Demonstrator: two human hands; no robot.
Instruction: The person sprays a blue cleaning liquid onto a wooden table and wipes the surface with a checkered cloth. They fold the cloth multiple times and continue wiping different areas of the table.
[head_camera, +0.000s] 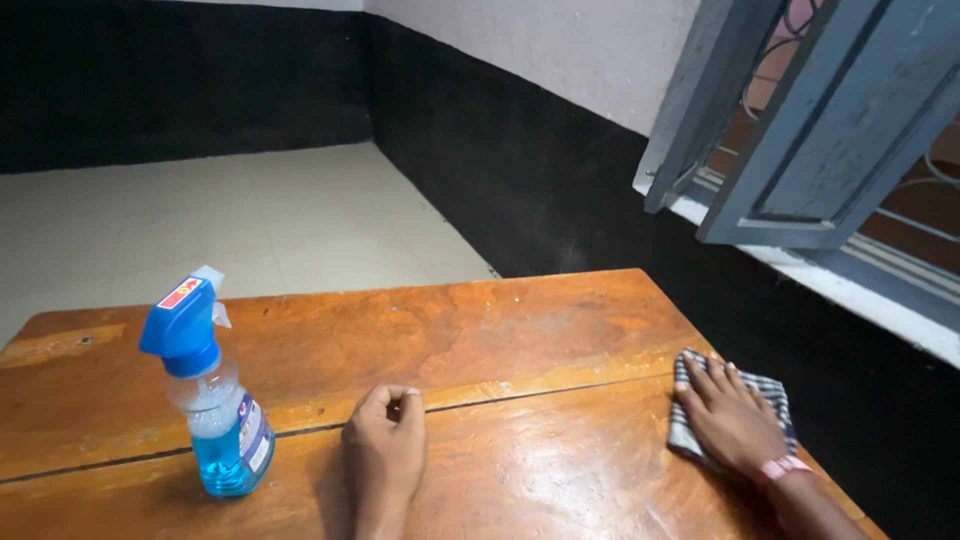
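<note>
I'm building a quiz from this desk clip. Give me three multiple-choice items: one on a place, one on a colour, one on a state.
1. Where does the spray bottle stand?
A. left of both hands
B. between the hands
C. on the floor

2. What colour is its trigger head?
A. red
B. blue
C. green

3. How is the right hand?
A. curled into a fist
B. lifted off the table
C. flat on a folded cloth

Answers: 1 A, it stands upright on the wooden table, left of the left hand. 2 B, the head is blue. 3 C, the fingers are spread over the checked cloth.
</note>
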